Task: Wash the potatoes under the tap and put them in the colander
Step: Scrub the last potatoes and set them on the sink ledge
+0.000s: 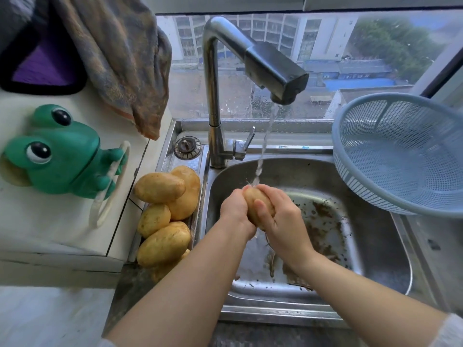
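Observation:
Both hands hold one potato (251,201) over the steel sink (370,249), right under the water running from the tap (275,68). My left hand (234,209) grips its left side and my right hand (280,214) wraps its right side, thumb across the front. Several unwashed potatoes (165,211) lie piled on the sink's left ledge. The blue colander (400,156) sits tilted on the sink's right edge, and I see nothing inside it.
Brown dirt lies on the sink floor around the drain. A green frog holder (57,151) is stuck to the white wall at left, with a cloth (120,56) hanging above it. The tap lever (249,141) and a sink plug (188,147) sit behind the basin.

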Motion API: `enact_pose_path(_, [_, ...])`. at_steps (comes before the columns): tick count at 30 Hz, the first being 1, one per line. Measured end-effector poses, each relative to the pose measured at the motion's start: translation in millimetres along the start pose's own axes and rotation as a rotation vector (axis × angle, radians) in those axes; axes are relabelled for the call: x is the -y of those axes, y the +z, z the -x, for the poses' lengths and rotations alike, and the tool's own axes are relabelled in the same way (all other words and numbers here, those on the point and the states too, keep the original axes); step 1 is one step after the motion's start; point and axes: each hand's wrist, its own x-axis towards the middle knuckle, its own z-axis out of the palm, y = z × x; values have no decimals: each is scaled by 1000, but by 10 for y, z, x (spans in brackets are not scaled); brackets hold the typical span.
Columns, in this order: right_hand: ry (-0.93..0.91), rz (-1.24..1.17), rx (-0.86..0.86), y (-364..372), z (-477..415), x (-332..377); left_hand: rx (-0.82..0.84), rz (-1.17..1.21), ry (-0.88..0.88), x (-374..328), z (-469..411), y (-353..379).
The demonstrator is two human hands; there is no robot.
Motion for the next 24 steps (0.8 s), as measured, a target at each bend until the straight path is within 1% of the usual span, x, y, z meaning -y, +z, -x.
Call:
enact_pose_path(2, [-76, 71, 45, -26, 3, -80, 70, 37, -102, 2, 54, -23])
enact_pose_path(3, [-76, 60, 67, -38, -4, -88, 104, 50, -96, 23, 64, -27])
enact_pose_path(5, [-12, -24, 76, -50, -34, -79, 142, 75, 16, 95, 45, -27])
enact_pose_path(7, [87, -100, 49, -46, -72, -47, 183, 36, 160, 173, 57, -32])
enact_pose_path(10, [265, -249, 21, -32, -128, 18, 225, -37, 323, 231, 78, -59])
enact_pose_path(13, [562, -483, 59, -17, -239, 82, 200, -161, 513, 267, 74, -60])
enact_pose_path(15, [782, -541, 119, -41, -325, 119, 170, -203, 556, 301, 90, -57])
enact_pose_path(16, [854, -546, 146, -49, -357, 121, 153, -202, 556, 315, 94, -68])
enact_pose_path(17, [888, -541, 160, -49, -373, 122, 136, -185, 553, 322, 84, -82])
enact_pose_path(19, [870, -496, 152, -21, -373, 135, 106, -151, 562, 307, 63, -104])
enact_pose_path(21, [800, -492, 122, 24, -328, 171, 67, -102, 547, 241, 41, -123])
enact_pose_path(24, [700, -618, 161, 71, -234, 215, 62, -8, 447, 118, -3, -156])
